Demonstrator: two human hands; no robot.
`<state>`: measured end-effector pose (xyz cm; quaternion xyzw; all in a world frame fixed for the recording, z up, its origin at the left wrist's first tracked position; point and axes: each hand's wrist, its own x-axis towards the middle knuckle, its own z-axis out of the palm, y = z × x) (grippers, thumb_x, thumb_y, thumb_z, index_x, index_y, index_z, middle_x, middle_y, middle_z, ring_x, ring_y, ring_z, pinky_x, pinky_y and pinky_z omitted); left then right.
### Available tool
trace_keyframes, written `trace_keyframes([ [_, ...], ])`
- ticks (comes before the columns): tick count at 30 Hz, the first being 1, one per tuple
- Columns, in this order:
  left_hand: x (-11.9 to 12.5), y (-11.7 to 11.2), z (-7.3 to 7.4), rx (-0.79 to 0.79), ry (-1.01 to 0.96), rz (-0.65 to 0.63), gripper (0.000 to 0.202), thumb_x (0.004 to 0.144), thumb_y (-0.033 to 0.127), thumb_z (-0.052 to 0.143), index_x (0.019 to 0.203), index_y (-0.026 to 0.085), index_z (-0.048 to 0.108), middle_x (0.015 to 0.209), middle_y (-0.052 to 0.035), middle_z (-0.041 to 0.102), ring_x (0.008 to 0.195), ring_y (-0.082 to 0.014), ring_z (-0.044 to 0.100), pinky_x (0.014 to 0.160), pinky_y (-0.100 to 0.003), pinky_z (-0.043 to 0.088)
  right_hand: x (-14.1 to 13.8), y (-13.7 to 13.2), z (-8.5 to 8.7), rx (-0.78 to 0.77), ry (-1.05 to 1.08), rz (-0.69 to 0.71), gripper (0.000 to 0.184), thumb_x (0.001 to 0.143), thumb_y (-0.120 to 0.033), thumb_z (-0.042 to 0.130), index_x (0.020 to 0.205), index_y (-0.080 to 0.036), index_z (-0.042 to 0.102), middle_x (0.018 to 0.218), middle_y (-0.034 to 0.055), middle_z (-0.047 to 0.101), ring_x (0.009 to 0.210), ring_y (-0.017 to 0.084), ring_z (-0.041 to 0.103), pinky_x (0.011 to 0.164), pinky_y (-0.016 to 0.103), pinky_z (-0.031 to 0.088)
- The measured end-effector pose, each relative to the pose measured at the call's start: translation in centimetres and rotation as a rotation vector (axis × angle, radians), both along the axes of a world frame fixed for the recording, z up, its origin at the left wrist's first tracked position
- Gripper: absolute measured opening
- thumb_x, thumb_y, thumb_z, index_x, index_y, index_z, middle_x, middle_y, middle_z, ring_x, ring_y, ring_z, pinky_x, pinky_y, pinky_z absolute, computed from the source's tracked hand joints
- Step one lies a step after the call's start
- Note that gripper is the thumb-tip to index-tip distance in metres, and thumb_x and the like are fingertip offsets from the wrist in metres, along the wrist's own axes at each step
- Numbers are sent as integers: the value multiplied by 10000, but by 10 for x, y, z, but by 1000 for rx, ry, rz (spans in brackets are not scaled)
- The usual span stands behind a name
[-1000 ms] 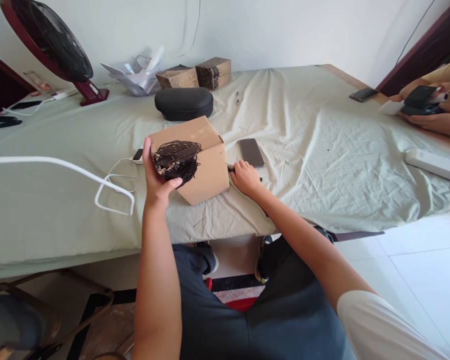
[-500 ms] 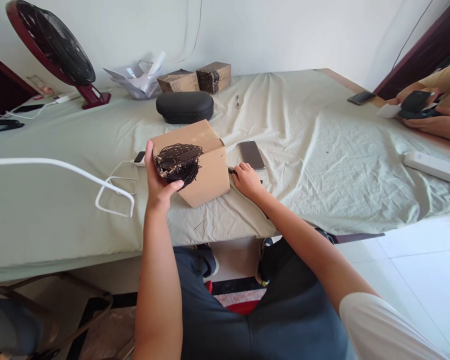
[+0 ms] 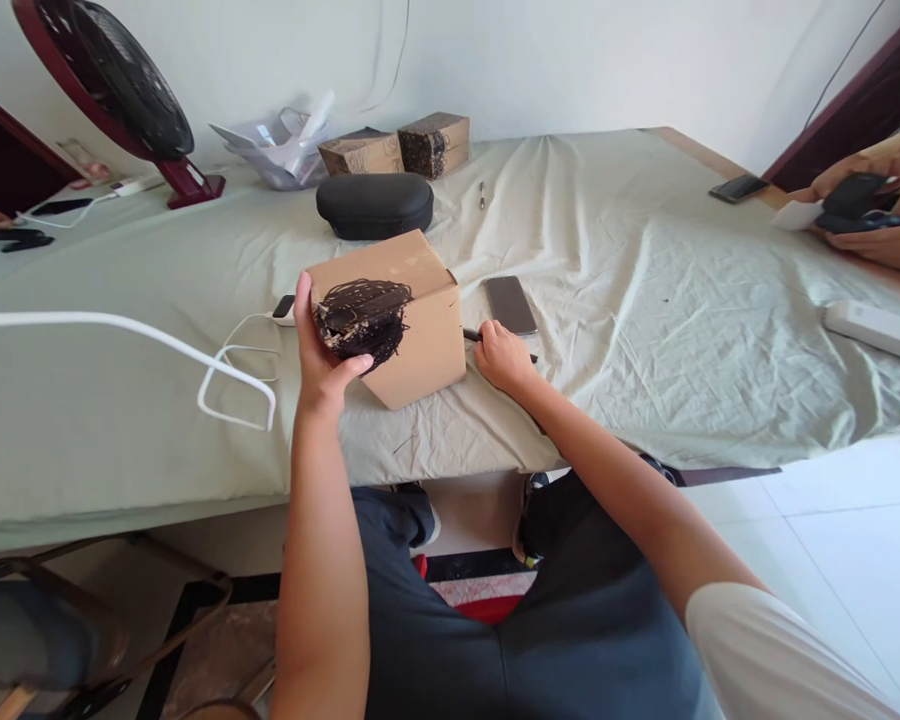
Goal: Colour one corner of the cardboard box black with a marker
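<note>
My left hand (image 3: 324,365) is closed around the left corner of a cardboard box (image 3: 429,340), its thumb on the near face. Dense black scribble (image 3: 367,310) covers that corner, where the cardboard looks torn and frayed. The box rests tilted on the cloth-covered table. Just right of it, my right hand (image 3: 501,355) is wrapped round a slim black pen (image 3: 471,334), with both pen ends poking out. The pen's left end lies close to the box; whether they touch I cannot tell. A dark phone (image 3: 511,305) lies behind my right hand.
Behind the box sit a black case (image 3: 375,206), two scribbled cardboard boxes (image 3: 433,145) and a plastic basket (image 3: 274,162). A fan (image 3: 195,188) stands back left. A white bent tube (image 3: 120,320) crosses the left side. Another person's hands (image 3: 877,225) hold a dark object at right.
The view has shifted slightly, moving the scene a little right and up. My right hand, with the pen, sits slightly farther from the box. My left hand keeps its grip.
</note>
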<state>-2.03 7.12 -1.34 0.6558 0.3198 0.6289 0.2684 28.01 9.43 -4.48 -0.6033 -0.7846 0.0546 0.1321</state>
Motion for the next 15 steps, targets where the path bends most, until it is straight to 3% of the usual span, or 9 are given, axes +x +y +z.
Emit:
trace_keyframes([
  [6, 1, 0, 3, 20, 0, 17, 1253, 589, 625, 933, 1670, 488, 315, 1753, 16, 336, 1657, -423, 325, 1391, -586, 256, -3, -2, 0, 13, -19, 41, 293, 1072, -202, 386, 1128, -109, 659, 1239, 236, 654, 1134, 353, 601, 812, 407, 477],
  [10, 6, -8, 14, 34, -38, 16, 1149, 712, 529, 903, 1677, 524, 280, 1641, 7, 496, 1570, -373, 477, 1349, -624, 351, 1, 0, -1, 27, -6, 91, 394, 1100, -204, 320, 1146, -84, 693, 1217, 244, 671, 1136, 354, 599, 892, 432, 501],
  [13, 6, -7, 19, 134, -66, 51, 1118, 758, 480, 886, 1676, 554, 254, 1585, 22, 555, 1536, -337, 520, 1337, -617, 371, 10, 1, -1, 57, 36, 180, 377, 1081, -218, 405, 1318, -80, 664, 1339, 236, 667, 1250, 350, 565, 1090, 472, 470],
  [15, 5, -2, 16, 229, -69, 53, 1132, 734, 494, 907, 1665, 571, 268, 1600, 33, 549, 1544, -323, 511, 1336, -587, 378, 18, -1, 1, 55, 202, 336, 482, 1048, -339, 546, 1472, -111, 576, 1477, 217, 617, 1370, 339, 520, 1195, 487, 427],
])
